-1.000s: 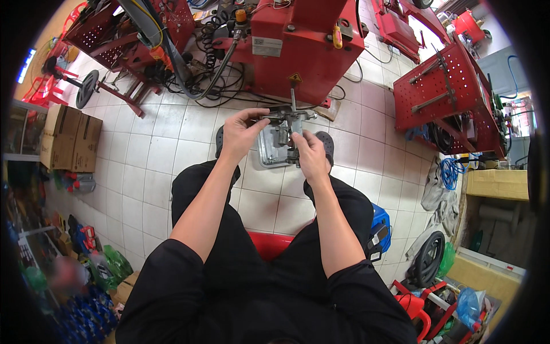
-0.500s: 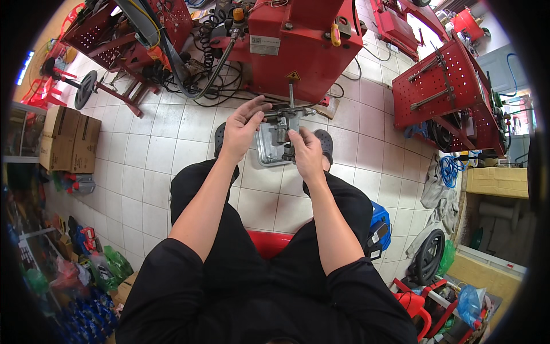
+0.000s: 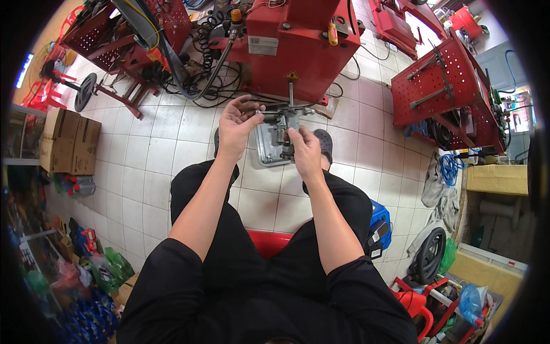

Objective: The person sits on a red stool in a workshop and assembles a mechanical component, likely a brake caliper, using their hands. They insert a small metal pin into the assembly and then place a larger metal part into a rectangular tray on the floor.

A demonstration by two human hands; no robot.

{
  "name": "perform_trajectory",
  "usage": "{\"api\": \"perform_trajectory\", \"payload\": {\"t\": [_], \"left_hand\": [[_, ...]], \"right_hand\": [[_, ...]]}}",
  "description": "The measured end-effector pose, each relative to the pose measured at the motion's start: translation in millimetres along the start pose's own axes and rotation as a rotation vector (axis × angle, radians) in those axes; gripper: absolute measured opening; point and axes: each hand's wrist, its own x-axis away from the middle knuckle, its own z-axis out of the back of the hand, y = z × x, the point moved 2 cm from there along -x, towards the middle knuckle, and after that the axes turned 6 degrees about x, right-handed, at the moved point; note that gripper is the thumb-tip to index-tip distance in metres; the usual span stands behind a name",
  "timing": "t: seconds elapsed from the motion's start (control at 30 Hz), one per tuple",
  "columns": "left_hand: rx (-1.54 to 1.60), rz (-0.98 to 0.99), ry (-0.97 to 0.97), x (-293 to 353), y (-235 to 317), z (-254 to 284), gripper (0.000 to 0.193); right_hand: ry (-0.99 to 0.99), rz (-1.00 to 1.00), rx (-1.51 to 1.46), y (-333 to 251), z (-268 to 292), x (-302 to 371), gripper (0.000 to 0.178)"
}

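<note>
A grey metal mechanical part (image 3: 291,121) with a cylindrical body and short rods stands in front of me, above a shallow clear tray (image 3: 263,152). A thin upright metal rod (image 3: 291,94) rises behind it. My right hand (image 3: 305,150) grips the part's lower right side, thumb on its front. At the left end, my left hand (image 3: 235,129) has its thumb and curled fingertips closed about a short rod of the part. The exact contact of the left fingertips is small and partly hidden.
A red machine (image 3: 286,63) with hoses and cables stands just beyond my hands. Red perforated carts (image 3: 421,89) flank the white tiled floor (image 3: 146,155). Cardboard boxes (image 3: 69,140) sit at left. Beside my right leg is a blue case (image 3: 380,226).
My left hand has shifted slightly left, and its fingers have curled more, with the thumb at the rod's end. My right hand stays on the metal part.
</note>
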Motion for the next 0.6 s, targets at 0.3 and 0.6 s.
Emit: {"api": "perform_trajectory", "payload": {"t": [0.3, 0.6], "left_hand": [[0.205, 0.109, 0.036, 1, -4, 2, 0.042], [0.178, 0.281, 0.137, 1, -13, 8, 0.024]], "right_hand": [[0.02, 0.006, -0.053, 6, -1, -1, 0.031], [0.015, 0.042, -0.035, 1, -2, 0, 0.031]]}}
